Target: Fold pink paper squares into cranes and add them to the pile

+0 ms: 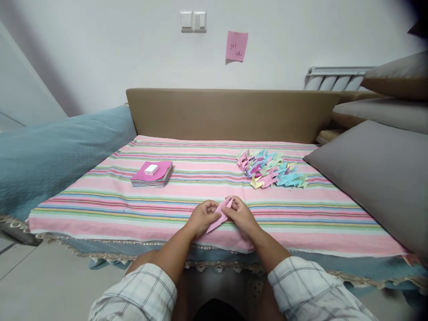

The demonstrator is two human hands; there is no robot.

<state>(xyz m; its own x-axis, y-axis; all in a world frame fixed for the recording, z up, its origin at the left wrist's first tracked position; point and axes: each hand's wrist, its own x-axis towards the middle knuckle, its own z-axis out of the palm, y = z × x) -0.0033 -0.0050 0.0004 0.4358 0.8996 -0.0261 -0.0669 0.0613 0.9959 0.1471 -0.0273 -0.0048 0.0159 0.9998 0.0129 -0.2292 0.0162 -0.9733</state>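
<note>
A piece of folded pink paper [216,221], narrow and pointed at its lower end, is held between both hands above the front part of the striped cloth. My left hand [203,217] pinches its left side, thumb on top. On the other side my right hand [241,217] grips the upper right part with thumb and fingers; some fingertips of both hands are hidden behind the paper. Beyond my right hand lies a cluster of folded paper cranes [267,171] in pink, blue, green, purple and yellow. To the far left sits a stack of square paper [157,178] with a magenta top sheet.
A small white box [151,170] rests on the paper stack. The striped cloth [200,178] covers the sofa seat. Grey cushions [364,178] pile up on the right, a blue-covered armrest [67,151] stands left, and a brown backrest [230,115] runs along the back.
</note>
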